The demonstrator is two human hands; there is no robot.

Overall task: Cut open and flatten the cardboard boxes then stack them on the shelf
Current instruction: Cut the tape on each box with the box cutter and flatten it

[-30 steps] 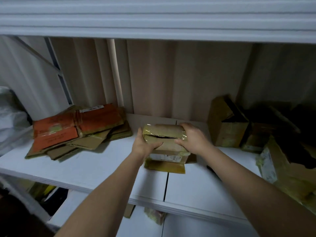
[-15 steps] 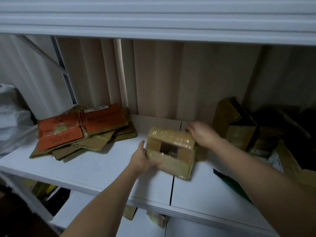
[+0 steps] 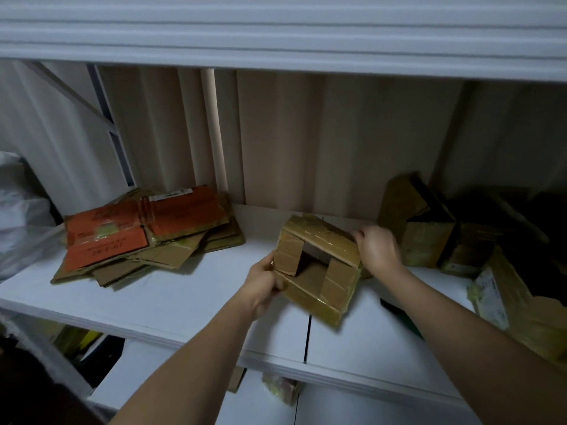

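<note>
A small brown taped cardboard box (image 3: 319,289) is tipped on the white shelf (image 3: 171,299), its open end with loose flaps facing me. My left hand (image 3: 260,282) grips its lower left corner. My right hand (image 3: 377,250) holds the upper right edge of its top flap. A pile of flattened cardboard (image 3: 147,237), with orange printed sheets on top, lies at the left of the shelf.
Several unflattened boxes (image 3: 423,228) crowd the right end of the shelf, in shadow. A dark green object (image 3: 399,314) lies under my right forearm. A white bag (image 3: 21,216) sits at far left. A lower shelf (image 3: 260,403) holds small items.
The box has been turned from upright with its top shut to tipped with its open end toward me. My right hand moved to the top flap's right edge, my left to the lower left corner.
</note>
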